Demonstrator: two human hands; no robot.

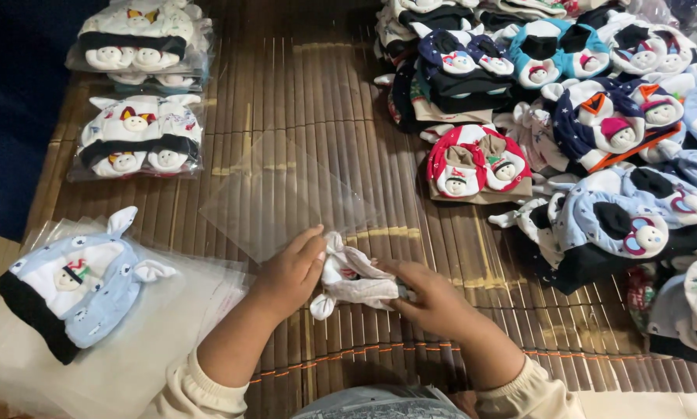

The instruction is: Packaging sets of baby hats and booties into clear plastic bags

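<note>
a folded white fabric baby hat (354, 281) is pinched at the middle of the brown slatted bamboo tabletop (310, 93), left hand (290, 273) and right hand (428, 299) fingers closed on it, compressed beside a clear plastic bag (282, 194), seemingly for bagging.

Between the hands lies a folded white cap (355, 281) with a touch of red, beside a clear, colourless plastic bag (275, 194) on the brown slatted bamboo surface (317, 93). At the near left, a pale blue cap (81, 291) has a black band and a white snowman face. The heap of caps (581, 116) at the right mixes navy, teal, red-and-white stripes, orange and grey, and the bagged caps (140, 140) at the far left are white and black.
</note>
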